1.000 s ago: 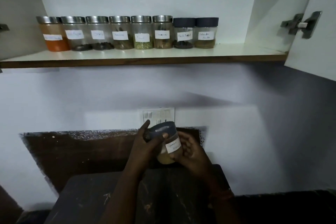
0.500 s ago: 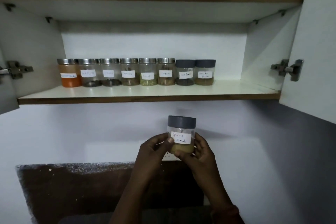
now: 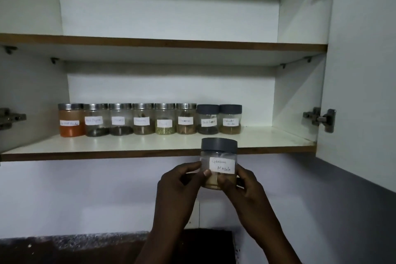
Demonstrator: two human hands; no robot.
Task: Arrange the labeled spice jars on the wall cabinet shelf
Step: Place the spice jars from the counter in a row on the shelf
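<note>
The fingers [image 3: 194, 167] of the left hand [image 3: 177, 186] pinch the left side of the jar [image 3: 218, 163], thumb on its front; the right hand [image 3: 244, 188] pinches the right side and base. The jar is upright, grey-lidded, labelled "Garam Masala", held in the air just below and in front of the shelf [image 3: 150, 146] edge. On the shelf, far back, eight jars [image 3: 147, 120] stand in a touching row: six steel-lidded at left, two grey-lidded at right. Their labels are mostly too blurred to read; one seems to say "Black Pepper". Bare shelf lies right of the row. Both cabinet doors are open.
</note>
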